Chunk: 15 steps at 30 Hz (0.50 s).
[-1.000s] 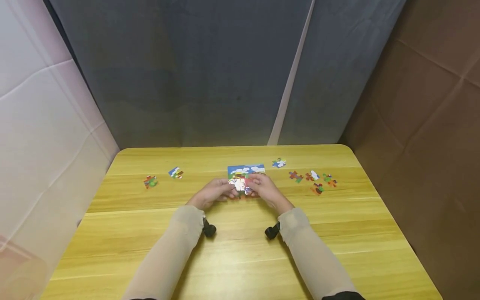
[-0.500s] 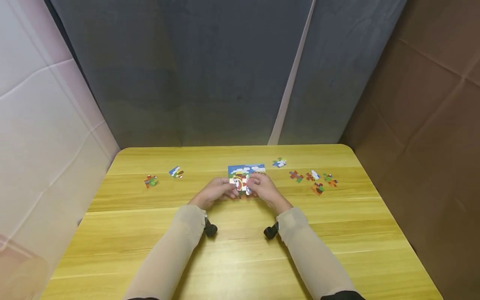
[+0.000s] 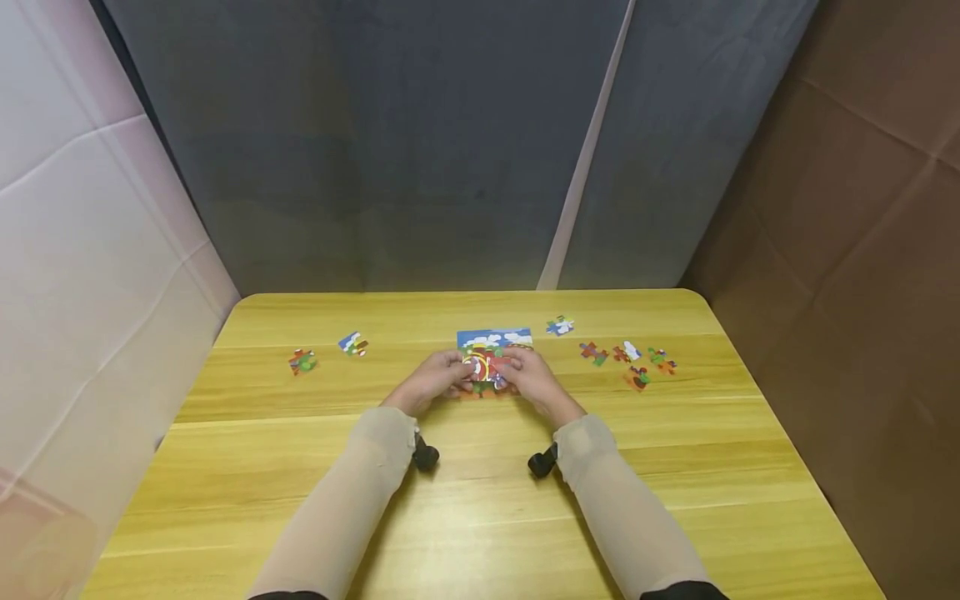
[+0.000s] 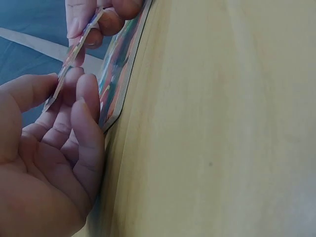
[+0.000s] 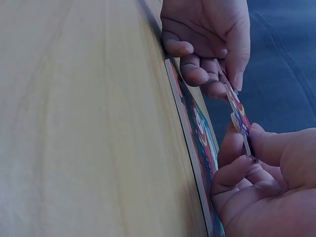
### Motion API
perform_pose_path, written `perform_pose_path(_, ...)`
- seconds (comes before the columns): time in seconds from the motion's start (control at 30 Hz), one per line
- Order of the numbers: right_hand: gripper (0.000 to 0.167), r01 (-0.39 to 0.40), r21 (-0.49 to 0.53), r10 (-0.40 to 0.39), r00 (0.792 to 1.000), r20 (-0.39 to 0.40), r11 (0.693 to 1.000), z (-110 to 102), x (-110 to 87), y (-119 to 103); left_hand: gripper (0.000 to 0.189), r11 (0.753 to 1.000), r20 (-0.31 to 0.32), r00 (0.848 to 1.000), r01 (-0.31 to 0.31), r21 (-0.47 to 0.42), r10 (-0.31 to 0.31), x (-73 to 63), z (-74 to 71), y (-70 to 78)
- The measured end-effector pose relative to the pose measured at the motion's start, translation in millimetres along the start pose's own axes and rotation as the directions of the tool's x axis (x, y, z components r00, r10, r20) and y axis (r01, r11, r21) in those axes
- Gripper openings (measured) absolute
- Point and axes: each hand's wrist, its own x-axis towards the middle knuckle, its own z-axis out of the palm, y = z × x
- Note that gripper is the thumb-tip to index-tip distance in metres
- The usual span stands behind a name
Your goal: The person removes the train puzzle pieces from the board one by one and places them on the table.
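Observation:
My left hand [image 3: 427, 383] and right hand [image 3: 534, 380] meet at the middle of the table, each pinching one side of some red, white and yellow jigsaw puzzle pieces [image 3: 482, 367]. In the left wrist view the held pieces [image 4: 74, 54] are seen edge-on, tilted and raised above a flat picture board [image 4: 116, 79]. Thumbs lie on the printed face and fingers curl behind it. The right wrist view shows the pieces [image 5: 237, 106] meeting between the two hands; whether they are fully interlocked I cannot tell. The board [image 3: 493, 337], blue sky with clouds at its top, is partly hidden by the hands.
Two loose puzzle pieces [image 3: 352, 343] [image 3: 302, 362] lie to the left. Over on the right are several more pieces [image 3: 592, 352], and one blue-and-white piece [image 3: 559, 325] sits just beyond the board's right corner. The wooden table [image 3: 480, 517] ends at a dark curtain [image 3: 450, 167].
The held pieces have tilted, so the glare is gone and their red and yellow print shows. Both hands stay nearly in place, and the loose pieces have not moved.

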Motion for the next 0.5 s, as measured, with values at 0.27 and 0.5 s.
perform_pose_path(0.27, 0.047, -0.006, -0.007, 0.006, 1.0, -0.031, 1.0, 2.1, 1.4, 2.4, 0.017, 0.997, -0.021, 1.0, 0.007, -0.077, -0.009, 3.0, 4.3, 1.2)
perform_pose_path(0.5, 0.045, 0.026, 0.063, -0.024, 0.999, -0.035, 0.998, 2.2, 2.7, 6.1, 0.015, 0.988, -0.005, 1.0, -0.009, -0.152, 0.008, 5.8, 2.6, -2.1)
